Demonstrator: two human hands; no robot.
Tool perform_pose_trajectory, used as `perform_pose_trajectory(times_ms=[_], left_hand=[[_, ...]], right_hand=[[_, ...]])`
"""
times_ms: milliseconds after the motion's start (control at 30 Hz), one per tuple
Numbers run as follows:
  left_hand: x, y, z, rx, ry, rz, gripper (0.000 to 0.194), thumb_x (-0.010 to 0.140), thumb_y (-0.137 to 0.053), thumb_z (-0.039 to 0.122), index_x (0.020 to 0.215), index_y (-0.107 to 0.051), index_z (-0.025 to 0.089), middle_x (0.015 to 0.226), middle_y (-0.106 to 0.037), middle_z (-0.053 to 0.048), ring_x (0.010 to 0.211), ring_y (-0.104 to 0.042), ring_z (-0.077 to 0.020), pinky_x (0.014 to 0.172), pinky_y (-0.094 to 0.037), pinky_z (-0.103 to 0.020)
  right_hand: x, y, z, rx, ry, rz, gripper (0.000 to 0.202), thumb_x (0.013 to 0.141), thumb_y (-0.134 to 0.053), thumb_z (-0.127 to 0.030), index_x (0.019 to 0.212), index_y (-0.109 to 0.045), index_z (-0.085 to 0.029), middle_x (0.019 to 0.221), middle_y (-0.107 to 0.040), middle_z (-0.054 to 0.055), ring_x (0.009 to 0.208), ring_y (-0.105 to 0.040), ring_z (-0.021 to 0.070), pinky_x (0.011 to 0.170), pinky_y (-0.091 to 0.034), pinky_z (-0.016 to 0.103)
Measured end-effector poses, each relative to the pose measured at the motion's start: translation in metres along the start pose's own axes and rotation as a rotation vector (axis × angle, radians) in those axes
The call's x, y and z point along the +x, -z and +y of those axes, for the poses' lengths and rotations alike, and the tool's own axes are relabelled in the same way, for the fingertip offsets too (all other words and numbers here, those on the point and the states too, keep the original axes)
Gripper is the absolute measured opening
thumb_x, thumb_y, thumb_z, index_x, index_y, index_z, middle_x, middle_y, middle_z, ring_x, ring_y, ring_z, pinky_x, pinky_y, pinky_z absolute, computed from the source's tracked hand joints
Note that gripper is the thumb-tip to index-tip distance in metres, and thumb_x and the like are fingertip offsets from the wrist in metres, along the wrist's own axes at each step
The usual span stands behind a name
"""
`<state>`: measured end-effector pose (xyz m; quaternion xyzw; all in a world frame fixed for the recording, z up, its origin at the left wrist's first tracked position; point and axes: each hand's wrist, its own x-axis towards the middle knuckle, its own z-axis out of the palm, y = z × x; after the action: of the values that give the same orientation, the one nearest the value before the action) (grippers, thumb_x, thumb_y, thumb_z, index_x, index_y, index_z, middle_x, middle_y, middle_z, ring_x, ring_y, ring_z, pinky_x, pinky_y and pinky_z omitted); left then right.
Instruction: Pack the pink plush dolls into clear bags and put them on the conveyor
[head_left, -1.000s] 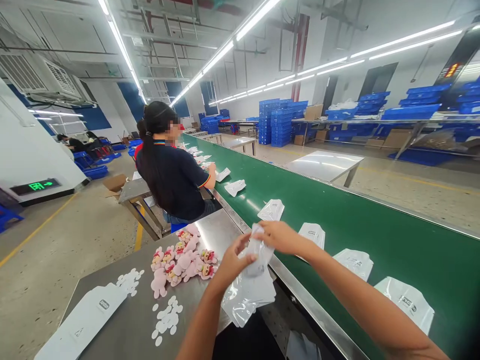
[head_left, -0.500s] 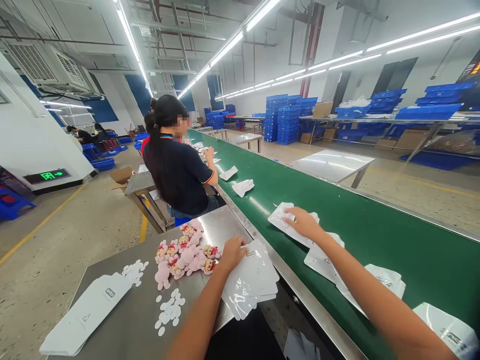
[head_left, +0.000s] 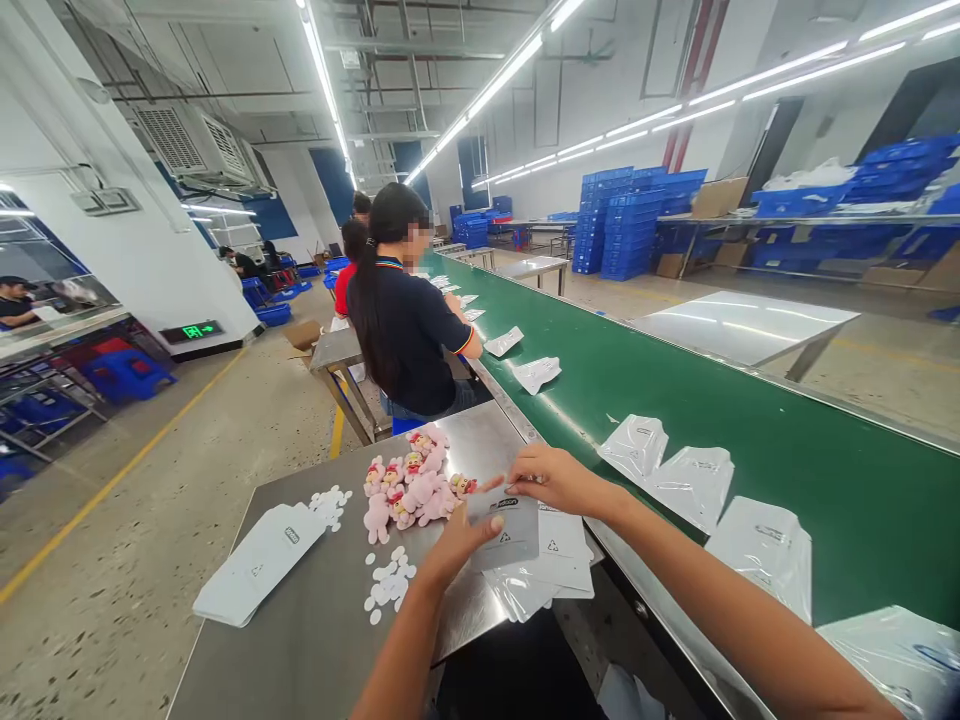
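Observation:
My left hand (head_left: 463, 540) grips a white printed plastic bag (head_left: 517, 535) by its left side, thumb on the front. At the bag's top edge, my right hand (head_left: 551, 478) pinches with thumb and fingers. Under it lies a fanned stack of similar bags (head_left: 570, 570) on the corner of the metal table (head_left: 315, 640). Just left of my hands is a heap of pink plush toys (head_left: 416, 488) with doll-like faces. Small white round discs (head_left: 390, 585) are scattered nearer me, and more discs (head_left: 330, 505) lie by another stack of flat white bags (head_left: 259, 565).
A green conveyor belt (head_left: 645, 375) runs along the right, carrying several white bags (head_left: 761, 550). A co-worker in a dark shirt (head_left: 409, 310) sits beside the belt ahead. Across it stand a metal table (head_left: 750, 320) and stacked blue crates (head_left: 630, 220).
My right hand has come back from a bag on the belt to the table. My left hand has lifted a bag off the stack, and both hands now hold it. The view has turned left.

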<state>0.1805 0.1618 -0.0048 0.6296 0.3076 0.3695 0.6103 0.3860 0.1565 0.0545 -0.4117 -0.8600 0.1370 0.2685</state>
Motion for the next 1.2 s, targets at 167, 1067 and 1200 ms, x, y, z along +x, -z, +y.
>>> perform_pose_trajectory(times_ms=[167, 1067, 1200], left_hand=[[-0.049, 0.017, -0.012, -0.221, 0.254, 0.367, 0.049, 0.068, -0.066, 0.049, 0.106, -0.063, 0.018, 0.1, -0.068, -0.008, 0.093, -0.061, -0.0244, 0.084, -0.046, -0.036], [0.001, -0.041, 0.017, 0.166, 0.043, 0.046, 0.03, 0.068, -0.067, 0.037, 0.089, -0.063, 0.015, 0.074, -0.063, -0.001, 0.067, -0.054, -0.016, 0.06, -0.04, -0.023], [0.035, -0.051, 0.028, 0.299, -0.109, 0.031, 0.026, 0.072, -0.061, 0.031, 0.093, -0.064, 0.017, 0.087, -0.066, -0.002, 0.08, -0.057, -0.0202, 0.068, -0.044, -0.026]], right_hand=[[0.039, -0.035, -0.003, 0.165, -0.314, -0.131, 0.039, 0.089, -0.038, -0.05, 0.098, -0.063, -0.022, 0.094, -0.064, 0.004, 0.087, -0.058, 0.0174, 0.074, -0.042, 0.027], [-0.011, 0.032, -0.044, -0.136, -0.143, -0.078, 0.027, 0.091, -0.04, -0.034, 0.099, -0.063, -0.021, 0.102, -0.063, 0.005, 0.099, -0.054, 0.0202, 0.087, -0.039, 0.034], [-0.021, 0.029, -0.031, -0.195, -0.118, 0.008, 0.036, 0.087, -0.044, -0.046, 0.085, -0.069, -0.02, 0.129, -0.049, 0.006, 0.122, -0.037, 0.0264, 0.1, -0.029, 0.038]])
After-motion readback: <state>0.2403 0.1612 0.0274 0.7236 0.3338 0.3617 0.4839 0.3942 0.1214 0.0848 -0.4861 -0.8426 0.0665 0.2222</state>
